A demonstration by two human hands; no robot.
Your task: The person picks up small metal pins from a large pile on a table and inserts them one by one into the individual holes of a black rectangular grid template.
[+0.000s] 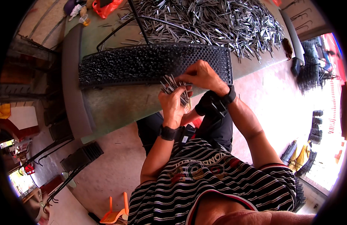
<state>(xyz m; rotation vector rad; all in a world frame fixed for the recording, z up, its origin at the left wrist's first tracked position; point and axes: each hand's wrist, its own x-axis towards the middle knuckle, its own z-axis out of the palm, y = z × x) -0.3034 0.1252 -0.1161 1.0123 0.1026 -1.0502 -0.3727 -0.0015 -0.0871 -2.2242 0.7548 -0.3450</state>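
Note:
My left hand [172,106] is closed around a bunch of thin dark metal strips [168,84], which fan out past the fingers. Close beside it, my right hand [204,76] has its thumb and fingers pinched together at the upper ends of the bunch. What sits between those fingertips is too small to make out. Just beyond both hands lies a long black perforated rack [218,62]. Its left and middle parts are full of small upright pieces, while bare holes show at the right end.
A large heap of loose metal strips [218,22] covers the far side of the green table [113,112]. Black bars [138,18] rise from the rack. A red plastic bag [106,8] and a cup [84,20] stand far left. Stacked black racks [83,156] are on the floor at left.

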